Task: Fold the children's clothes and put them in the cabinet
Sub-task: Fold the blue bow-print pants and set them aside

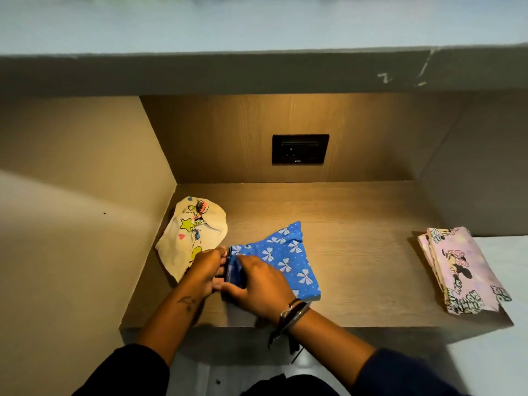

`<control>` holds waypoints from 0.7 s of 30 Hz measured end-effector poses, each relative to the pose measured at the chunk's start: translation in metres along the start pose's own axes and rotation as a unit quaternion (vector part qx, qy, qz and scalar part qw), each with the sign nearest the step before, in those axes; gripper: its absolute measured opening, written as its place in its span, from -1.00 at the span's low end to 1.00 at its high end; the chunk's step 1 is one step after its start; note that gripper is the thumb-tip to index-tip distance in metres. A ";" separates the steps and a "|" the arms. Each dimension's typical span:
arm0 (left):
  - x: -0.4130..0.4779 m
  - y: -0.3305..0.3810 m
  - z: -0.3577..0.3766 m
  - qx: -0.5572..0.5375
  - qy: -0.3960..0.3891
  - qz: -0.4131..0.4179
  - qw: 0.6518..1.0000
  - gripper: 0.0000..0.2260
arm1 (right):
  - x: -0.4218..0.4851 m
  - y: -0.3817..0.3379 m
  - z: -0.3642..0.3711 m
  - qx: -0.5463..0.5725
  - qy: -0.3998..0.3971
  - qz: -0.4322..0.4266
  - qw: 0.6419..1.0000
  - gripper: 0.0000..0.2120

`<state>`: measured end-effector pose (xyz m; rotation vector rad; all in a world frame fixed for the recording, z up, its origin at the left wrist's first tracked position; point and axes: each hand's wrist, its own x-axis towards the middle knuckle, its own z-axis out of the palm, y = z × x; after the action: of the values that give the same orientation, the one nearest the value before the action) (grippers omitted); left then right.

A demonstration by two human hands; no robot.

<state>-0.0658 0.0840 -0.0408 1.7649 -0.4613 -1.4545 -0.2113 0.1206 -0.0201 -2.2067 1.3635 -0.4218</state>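
Note:
A small blue garment with white bows lies on the wooden shelf, partly folded. My left hand pinches its left edge, and my right hand presses on its near left part, fingers curled into the fabric. A cream garment with cartoon prints and a yellow star lies crumpled at the shelf's left, touching my left hand. A pink cartoon-print garment lies folded flat at the right end.
The shelf sits in a recess with a side wall at the left and a back panel holding a black socket plate. A thick overhanging ledge runs above. The shelf's front edge is near my wrists.

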 end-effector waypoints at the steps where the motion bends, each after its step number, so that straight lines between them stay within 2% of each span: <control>1: 0.001 0.000 -0.002 -0.001 -0.012 -0.006 1.000 -0.71 | -0.004 0.004 -0.001 0.020 0.024 0.014 0.999 -0.39; 3: 0.000 -0.001 -0.004 0.016 -0.027 0.001 0.999 -0.66 | -0.011 0.020 -0.007 0.045 0.095 0.030 0.994 -0.41; 5: -0.004 -0.005 -0.001 0.054 -0.019 0.034 0.998 -0.69 | -0.017 0.046 -0.016 0.033 0.132 0.054 0.989 -0.51; 7: -0.006 -0.010 0.006 0.111 -0.017 0.067 0.991 -0.70 | -0.023 0.070 -0.022 -0.006 0.088 0.074 0.993 -0.55; 10: -0.005 -0.013 0.014 0.164 -0.004 0.076 0.983 -0.77 | -0.029 0.079 -0.019 -0.064 0.003 0.043 0.997 -0.45; 13: -0.006 -0.009 0.017 0.156 0.029 0.067 0.985 -0.86 | -0.033 0.056 -0.009 -0.045 0.018 0.059 0.997 -0.24; 16: -0.011 -0.007 0.020 0.131 0.044 0.066 0.988 -0.86 | -0.034 0.024 0.010 -0.064 0.039 0.089 0.993 -0.10; 18: -0.017 -0.006 0.023 0.113 0.035 0.062 0.991 -0.89 | -0.034 0.009 0.026 -0.085 0.009 0.106 0.991 -0.07; 21: -0.027 -0.003 0.025 0.113 0.022 0.040 0.993 -0.91 | -0.032 0.002 0.039 -0.100 -0.015 0.110 0.989 -0.15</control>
<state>-0.0974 0.0964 -0.0255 1.9277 -0.6879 -1.3484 -0.2073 0.1589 -0.0536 -2.1734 1.6753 -0.1776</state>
